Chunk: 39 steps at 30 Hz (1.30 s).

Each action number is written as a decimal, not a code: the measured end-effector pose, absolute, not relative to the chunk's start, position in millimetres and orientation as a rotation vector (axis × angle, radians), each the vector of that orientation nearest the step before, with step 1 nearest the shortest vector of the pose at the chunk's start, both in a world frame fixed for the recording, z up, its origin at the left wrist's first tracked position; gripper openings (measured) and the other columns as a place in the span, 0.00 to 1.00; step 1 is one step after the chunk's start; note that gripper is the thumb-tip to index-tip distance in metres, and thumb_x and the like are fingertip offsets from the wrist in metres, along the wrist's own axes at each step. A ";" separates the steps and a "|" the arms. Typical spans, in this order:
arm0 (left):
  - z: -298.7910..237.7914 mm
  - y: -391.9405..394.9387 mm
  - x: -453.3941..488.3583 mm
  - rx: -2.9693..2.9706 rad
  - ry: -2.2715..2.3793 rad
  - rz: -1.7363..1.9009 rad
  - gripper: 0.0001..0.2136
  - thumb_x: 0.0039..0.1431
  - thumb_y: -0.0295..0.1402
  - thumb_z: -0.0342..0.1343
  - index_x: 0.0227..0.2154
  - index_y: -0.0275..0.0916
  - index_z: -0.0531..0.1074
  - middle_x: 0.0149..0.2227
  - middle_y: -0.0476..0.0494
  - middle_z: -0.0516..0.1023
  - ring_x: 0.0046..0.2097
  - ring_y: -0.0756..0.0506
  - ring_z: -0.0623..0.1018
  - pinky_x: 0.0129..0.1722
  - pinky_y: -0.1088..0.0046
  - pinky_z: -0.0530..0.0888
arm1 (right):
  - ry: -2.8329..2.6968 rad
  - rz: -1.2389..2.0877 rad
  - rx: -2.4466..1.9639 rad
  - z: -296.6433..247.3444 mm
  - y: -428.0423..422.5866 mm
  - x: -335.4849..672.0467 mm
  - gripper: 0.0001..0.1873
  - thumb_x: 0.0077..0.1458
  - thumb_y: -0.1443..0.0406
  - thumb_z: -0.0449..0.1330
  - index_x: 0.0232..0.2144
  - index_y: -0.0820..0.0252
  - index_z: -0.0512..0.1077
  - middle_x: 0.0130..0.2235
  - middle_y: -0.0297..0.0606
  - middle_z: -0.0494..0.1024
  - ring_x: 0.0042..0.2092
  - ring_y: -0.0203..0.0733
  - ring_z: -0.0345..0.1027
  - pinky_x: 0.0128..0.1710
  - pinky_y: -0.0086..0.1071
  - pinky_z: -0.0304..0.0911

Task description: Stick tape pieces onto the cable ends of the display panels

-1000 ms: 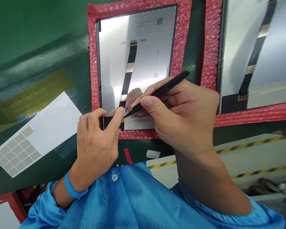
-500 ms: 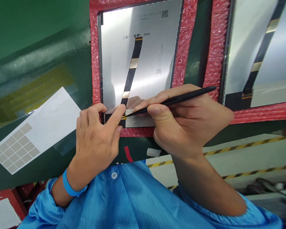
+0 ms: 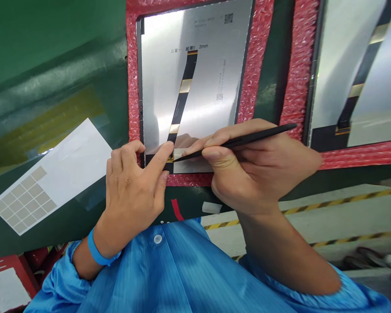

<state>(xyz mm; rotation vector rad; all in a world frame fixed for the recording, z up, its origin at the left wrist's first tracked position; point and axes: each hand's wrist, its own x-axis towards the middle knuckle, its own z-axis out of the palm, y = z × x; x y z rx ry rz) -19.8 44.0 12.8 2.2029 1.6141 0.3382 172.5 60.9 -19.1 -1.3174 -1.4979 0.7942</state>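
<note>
A silver display panel (image 3: 156,95) lies face down on pink bubble wrap (image 3: 247,102). Along its back runs a black flex cable (image 3: 180,108) with gold patches. My left hand (image 3: 133,178) rests over the panel's lower left corner, its index fingertip pressing on the cable's lower end and its fingers apart. My right hand (image 3: 247,165) grips black tweezers (image 3: 247,138) like a pen. Their tips touch or nearly touch the small gold connector (image 3: 170,159) beside my left index finger, which hides part of it.
At left, a white sheet of grey square stickers (image 3: 81,150) lies near a yellow film sheet (image 3: 74,108) on the green mat (image 3: 52,30). A second panel (image 3: 378,104) lies at right. A red strip (image 3: 177,209) and a whitish tab (image 3: 211,208) sit near the front edge.
The whole view has shifted slightly, with the panels appearing a little further right. Both hands keep nearly the same pose; the tweezer tips remain at the connector, a touch lower.
</note>
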 end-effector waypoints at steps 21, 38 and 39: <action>33.2 31.3 -18.0 1.670 1.545 1.014 0.13 0.65 0.29 0.65 0.51 0.34 0.81 0.46 0.39 0.78 0.47 0.43 0.79 0.46 0.65 0.77 | -0.752 0.968 -1.113 8.7 62.9 155.4 0.04 0.64 0.62 0.72 0.36 0.53 0.82 0.30 0.31 0.84 0.27 0.41 0.78 0.23 0.33 0.77; 79.5 27.5 -16.9 1.393 1.318 0.818 0.08 0.65 0.25 0.60 0.29 0.40 0.76 0.30 0.51 0.78 0.34 0.50 0.76 0.35 0.70 0.71 | -0.992 0.929 -1.101 67.9 57.2 168.0 0.03 0.61 0.62 0.74 0.35 0.53 0.85 0.30 0.36 0.84 0.30 0.46 0.79 0.29 0.40 0.78; 83.4 27.9 -18.8 1.438 1.298 0.748 0.09 0.65 0.25 0.60 0.28 0.40 0.75 0.30 0.51 0.79 0.34 0.50 0.76 0.35 0.70 0.71 | -1.092 0.946 -1.128 77.6 58.5 171.1 0.02 0.61 0.62 0.73 0.35 0.52 0.85 0.31 0.36 0.84 0.31 0.46 0.79 0.29 0.41 0.78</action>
